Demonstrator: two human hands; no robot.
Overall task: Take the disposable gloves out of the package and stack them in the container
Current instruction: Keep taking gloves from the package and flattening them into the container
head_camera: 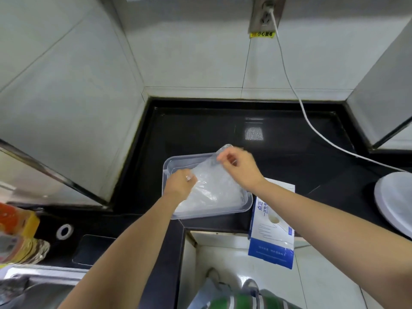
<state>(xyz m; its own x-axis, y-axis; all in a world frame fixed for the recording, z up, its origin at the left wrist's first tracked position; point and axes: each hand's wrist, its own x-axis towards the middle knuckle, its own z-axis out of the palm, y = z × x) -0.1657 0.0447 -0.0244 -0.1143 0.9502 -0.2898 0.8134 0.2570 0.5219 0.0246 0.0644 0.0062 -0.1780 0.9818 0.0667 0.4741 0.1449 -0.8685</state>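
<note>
Black counter [200, 130] bears container [223, 214] of gloves [211, 188], package [269, 248] beside, cable [312, 126] behind.

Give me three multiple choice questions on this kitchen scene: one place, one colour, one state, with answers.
1. Where is the package relative to the container?
A) inside it
B) to its right, overhanging the counter edge
C) behind it

2. What colour is the counter?
A) black
B) white
C) brown

3. What are the left hand and right hand doing?
A) resting flat
B) holding the package
C) pinching a glove above the container

Answers: 1 B, it hangs past the edge; 2 A, glossy black surface; 3 C, fingertips pinch the clear sheet.
</note>
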